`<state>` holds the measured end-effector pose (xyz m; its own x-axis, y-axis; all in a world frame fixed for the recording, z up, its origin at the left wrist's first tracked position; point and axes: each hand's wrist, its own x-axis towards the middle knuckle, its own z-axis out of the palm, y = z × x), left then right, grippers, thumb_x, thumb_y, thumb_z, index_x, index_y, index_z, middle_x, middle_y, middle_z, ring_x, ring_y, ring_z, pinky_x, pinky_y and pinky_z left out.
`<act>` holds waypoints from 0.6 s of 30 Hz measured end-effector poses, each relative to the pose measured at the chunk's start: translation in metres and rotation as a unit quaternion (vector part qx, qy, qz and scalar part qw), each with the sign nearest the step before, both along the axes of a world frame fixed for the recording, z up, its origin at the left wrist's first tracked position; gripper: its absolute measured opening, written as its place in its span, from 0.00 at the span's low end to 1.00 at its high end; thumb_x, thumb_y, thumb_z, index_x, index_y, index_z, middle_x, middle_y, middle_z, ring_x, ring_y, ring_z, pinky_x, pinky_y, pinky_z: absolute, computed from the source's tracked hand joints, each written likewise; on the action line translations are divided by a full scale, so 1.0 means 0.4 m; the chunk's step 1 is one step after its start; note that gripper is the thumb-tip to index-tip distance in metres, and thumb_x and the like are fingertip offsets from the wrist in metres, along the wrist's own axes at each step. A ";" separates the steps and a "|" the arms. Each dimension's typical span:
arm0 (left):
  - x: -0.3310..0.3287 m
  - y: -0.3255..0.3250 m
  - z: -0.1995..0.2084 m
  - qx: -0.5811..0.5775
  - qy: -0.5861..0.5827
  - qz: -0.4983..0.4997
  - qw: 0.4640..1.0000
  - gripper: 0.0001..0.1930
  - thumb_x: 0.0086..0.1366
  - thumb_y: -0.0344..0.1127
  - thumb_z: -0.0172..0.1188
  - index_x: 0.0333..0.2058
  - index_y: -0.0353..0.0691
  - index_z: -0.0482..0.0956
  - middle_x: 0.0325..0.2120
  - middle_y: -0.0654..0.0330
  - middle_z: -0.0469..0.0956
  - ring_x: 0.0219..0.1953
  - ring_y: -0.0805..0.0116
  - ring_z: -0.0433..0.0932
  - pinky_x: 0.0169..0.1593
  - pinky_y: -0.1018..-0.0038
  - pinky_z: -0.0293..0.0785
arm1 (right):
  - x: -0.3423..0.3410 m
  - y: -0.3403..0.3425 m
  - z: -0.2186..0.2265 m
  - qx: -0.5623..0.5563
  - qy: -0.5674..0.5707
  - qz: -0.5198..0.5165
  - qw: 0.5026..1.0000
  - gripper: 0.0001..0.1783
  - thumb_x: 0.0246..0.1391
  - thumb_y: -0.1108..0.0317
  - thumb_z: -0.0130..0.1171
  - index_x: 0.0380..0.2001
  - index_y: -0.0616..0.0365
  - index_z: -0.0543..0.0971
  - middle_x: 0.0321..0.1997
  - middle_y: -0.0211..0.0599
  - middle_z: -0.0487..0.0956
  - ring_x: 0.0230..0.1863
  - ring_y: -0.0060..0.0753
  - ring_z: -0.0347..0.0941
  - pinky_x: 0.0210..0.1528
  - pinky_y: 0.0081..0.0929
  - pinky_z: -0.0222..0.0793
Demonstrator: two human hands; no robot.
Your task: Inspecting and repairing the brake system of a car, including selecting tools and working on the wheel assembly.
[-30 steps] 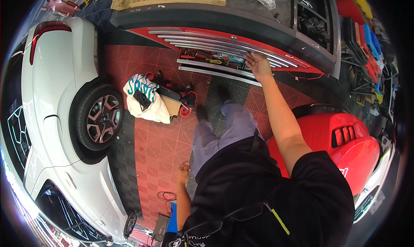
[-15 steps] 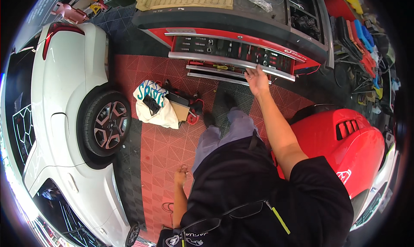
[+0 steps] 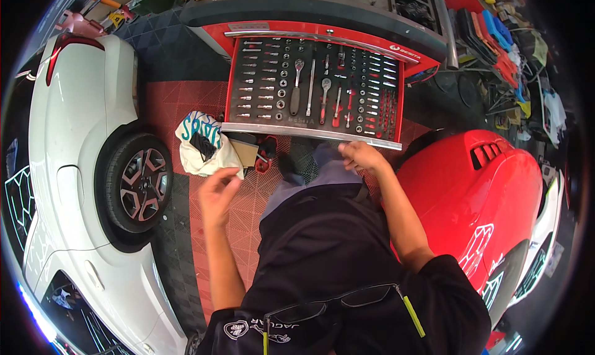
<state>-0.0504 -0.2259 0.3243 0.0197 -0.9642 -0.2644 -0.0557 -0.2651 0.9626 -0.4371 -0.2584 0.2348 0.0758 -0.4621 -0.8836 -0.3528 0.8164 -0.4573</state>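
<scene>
A red tool cabinet (image 3: pixel 214 40) has a wide drawer (image 3: pixel 248 129) pulled far out. Sockets, bits and ratchets (image 3: pixel 326 90) lie in its dark foam insert. Just below the drawer's silver front edge is my right hand (image 3: pixel 365 157), its fingers loosely bent and nothing held; whether the fingertips touch the edge I cannot tell. Raised in front of a cream cloth bag (image 3: pixel 214 163) is my left hand (image 3: pixel 217 194), slightly blurred, with loosely curved fingers apart and no object in them.
To the left stands a white car (image 3: pixel 80 138), its rear wheel (image 3: pixel 142 184) turned toward me. A red car body (image 3: pixel 458 188) is close on my right. Coloured cases (image 3: pixel 496 33) and clutter stand at the back right. Red and dark tiles (image 3: pixel 204 256) cover the floor.
The drawer has slid out toward me, exposing its tools. My right hand has come back with it. My left hand has risen from beside my body toward the cloth bag.
</scene>
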 end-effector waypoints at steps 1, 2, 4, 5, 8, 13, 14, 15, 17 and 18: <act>-0.034 -0.036 0.140 -0.124 0.088 -0.047 0.987 0.07 0.62 0.29 0.63 0.38 0.34 0.81 0.30 0.58 0.77 0.31 0.73 0.73 0.33 0.80 0.66 | -0.013 0.007 0.086 -0.119 -0.073 0.050 0.989 0.23 0.59 0.49 0.59 0.36 0.62 0.78 0.31 0.34 0.77 0.35 0.28 0.76 0.36 0.25 0.70; -0.043 -0.052 0.232 -0.208 0.256 -0.105 0.938 0.05 0.61 0.29 0.62 0.35 0.35 0.80 0.31 0.55 0.78 0.34 0.70 0.76 0.32 0.77 0.66 | -0.006 0.001 0.173 -0.220 -0.144 0.114 0.958 0.20 0.58 0.53 0.61 0.33 0.63 0.78 0.30 0.33 0.77 0.34 0.25 0.74 0.34 0.23 0.69; -0.085 -0.045 0.392 -0.281 0.473 -0.190 0.813 0.06 0.63 0.33 0.62 0.33 0.37 0.79 0.33 0.51 0.78 0.37 0.64 0.80 0.31 0.71 0.69 | 0.010 0.031 0.455 -0.383 -0.342 0.125 0.849 0.13 0.55 0.62 0.62 0.32 0.62 0.78 0.31 0.33 0.77 0.33 0.26 0.73 0.34 0.26 0.69; -0.101 -0.065 0.483 -0.323 0.439 -0.330 0.771 0.07 0.65 0.37 0.59 0.38 0.41 0.80 0.36 0.52 0.79 0.41 0.62 0.80 0.40 0.65 0.68 | 0.036 0.028 0.560 -0.430 -0.535 0.185 0.703 0.10 0.55 0.64 0.60 0.34 0.61 0.78 0.33 0.35 0.78 0.34 0.31 0.75 0.34 0.26 0.71; -0.120 -0.070 0.610 -0.392 0.332 -0.579 0.633 0.13 0.69 0.43 0.54 0.48 0.49 0.81 0.44 0.53 0.80 0.48 0.58 0.80 0.59 0.54 0.66 | 0.083 0.070 0.794 -0.515 -0.668 0.247 0.478 0.17 0.65 0.72 0.41 0.42 0.72 0.78 0.42 0.60 0.79 0.37 0.44 0.81 0.31 0.31 0.78; -0.150 -0.073 0.666 -0.378 0.294 -0.628 0.614 0.08 0.68 0.36 0.52 0.36 0.46 0.81 0.36 0.61 0.80 0.35 0.68 0.79 0.44 0.62 0.74 | 0.056 0.166 0.883 -0.535 -0.541 0.318 0.565 0.14 0.61 0.54 0.55 0.35 0.51 0.82 0.34 0.31 0.77 0.35 0.30 0.73 0.38 0.34 0.66; -0.156 -0.081 0.671 -0.378 0.294 -0.631 0.611 0.08 0.68 0.36 0.52 0.36 0.46 0.81 0.36 0.61 0.80 0.35 0.68 0.79 0.44 0.62 0.74 | 0.056 0.177 0.886 -0.553 -0.535 0.305 0.561 0.14 0.62 0.55 0.54 0.32 0.51 0.81 0.31 0.29 0.76 0.33 0.28 0.73 0.37 0.32 0.66; -0.165 -0.092 0.677 -0.443 0.288 -0.598 0.602 0.07 0.67 0.35 0.53 0.36 0.46 0.81 0.35 0.62 0.80 0.34 0.71 0.79 0.42 0.67 0.74 | 0.054 0.184 0.891 -0.570 -0.529 0.291 0.557 0.14 0.62 0.56 0.53 0.30 0.51 0.80 0.28 0.27 0.76 0.31 0.26 0.73 0.37 0.30 0.66; -0.178 -0.081 0.693 -0.504 0.285 -0.562 0.591 0.06 0.66 0.34 0.54 0.35 0.46 0.81 0.35 0.64 0.80 0.32 0.74 0.78 0.39 0.72 0.74 | 0.074 0.162 0.898 -0.663 -0.521 0.213 0.494 0.16 0.64 0.56 0.51 0.28 0.51 0.80 0.27 0.27 0.76 0.29 0.26 0.72 0.35 0.28 0.66; -0.181 -0.049 0.700 -0.533 0.310 -0.433 0.657 0.02 0.62 0.31 0.58 0.30 0.46 0.79 0.31 0.68 0.78 0.29 0.78 0.76 0.34 0.78 0.70 | 0.093 0.142 0.897 -0.741 -0.503 0.131 0.425 0.18 0.65 0.55 0.49 0.26 0.51 0.79 0.26 0.28 0.76 0.26 0.25 0.72 0.32 0.27 0.66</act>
